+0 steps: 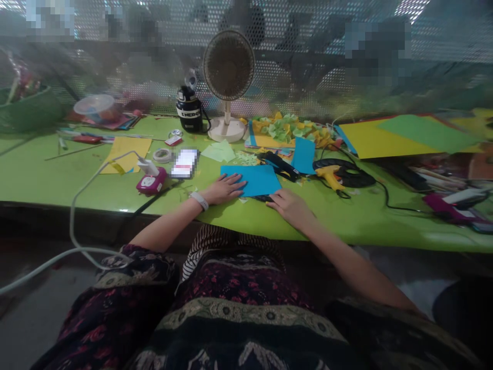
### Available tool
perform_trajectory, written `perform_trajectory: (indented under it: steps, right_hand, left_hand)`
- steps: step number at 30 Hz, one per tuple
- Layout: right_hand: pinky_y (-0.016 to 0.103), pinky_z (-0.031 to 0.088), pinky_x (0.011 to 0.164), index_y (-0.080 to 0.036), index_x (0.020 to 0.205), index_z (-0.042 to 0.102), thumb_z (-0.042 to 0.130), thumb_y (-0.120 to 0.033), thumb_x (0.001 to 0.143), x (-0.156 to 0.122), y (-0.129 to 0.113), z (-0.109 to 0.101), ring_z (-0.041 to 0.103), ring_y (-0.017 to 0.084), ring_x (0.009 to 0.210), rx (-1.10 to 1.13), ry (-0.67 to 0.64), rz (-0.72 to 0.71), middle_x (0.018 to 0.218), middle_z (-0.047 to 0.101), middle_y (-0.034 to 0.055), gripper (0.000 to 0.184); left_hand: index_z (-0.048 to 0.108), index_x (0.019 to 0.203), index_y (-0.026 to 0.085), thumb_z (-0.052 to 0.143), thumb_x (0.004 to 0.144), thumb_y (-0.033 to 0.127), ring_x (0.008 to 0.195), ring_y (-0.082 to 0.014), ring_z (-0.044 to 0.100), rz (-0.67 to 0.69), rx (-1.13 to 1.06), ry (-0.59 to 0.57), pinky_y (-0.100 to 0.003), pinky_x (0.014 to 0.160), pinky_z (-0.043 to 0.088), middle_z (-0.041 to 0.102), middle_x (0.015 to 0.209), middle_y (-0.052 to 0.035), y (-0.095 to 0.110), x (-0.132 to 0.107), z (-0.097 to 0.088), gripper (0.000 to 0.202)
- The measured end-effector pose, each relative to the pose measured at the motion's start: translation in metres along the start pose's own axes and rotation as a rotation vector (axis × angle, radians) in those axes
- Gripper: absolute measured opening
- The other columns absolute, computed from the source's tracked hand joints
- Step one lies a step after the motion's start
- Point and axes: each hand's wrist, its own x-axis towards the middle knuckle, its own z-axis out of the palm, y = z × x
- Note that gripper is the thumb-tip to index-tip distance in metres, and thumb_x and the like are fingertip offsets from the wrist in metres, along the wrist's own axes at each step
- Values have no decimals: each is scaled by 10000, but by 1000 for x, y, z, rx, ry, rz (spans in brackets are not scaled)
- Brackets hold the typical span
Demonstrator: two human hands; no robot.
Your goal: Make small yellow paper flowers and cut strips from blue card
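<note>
Blue paper [256, 180] lies long side along the table's front edge [88, 204], left hand [223, 188] flat and open across its left end, right hand [290, 208] open, nearly touching its lower edge

The left hand [224, 188] lies flat on a sheet of blue paper [257, 180], a white band [199, 201] around its wrist, and the right hand [290, 208] rests its fingers on the sheet's lower corner. The sheet lies on a green surface [362, 218]. Just beyond it are a black-and-blue tool [279, 165], a second blue sheet [303, 155], and a yellow hot glue gun [327, 177] beside a coiled black cable [344, 173].
</note>
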Motion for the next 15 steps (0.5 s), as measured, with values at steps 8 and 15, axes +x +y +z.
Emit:
perform_trajectory:
  steps: [8, 15]
  right_hand:
    - [384, 525, 769, -189, 1024, 715, 481, -381, 1022, -9, 2, -2, 624, 264, 901, 19, 34, 1, 975, 685, 128, 304]
    - [378, 528, 778, -191, 1053, 715, 473, -372, 1026, -9, 5, 2, 630, 264, 912, 22, 52, -16, 977, 683, 124, 304]
  left_hand:
    - [284, 1598, 255, 260, 1044, 531, 1575, -238, 137, 12, -52, -29, -486, 1270, 110, 184, 1688, -61, -3, 2, -6, 620]
    - [350, 1575, 213, 305, 1044, 451, 1556, -228, 223, 0, -123, -13, -409, 1265, 184, 231, 1677, -83, -41, 0, -18, 584]
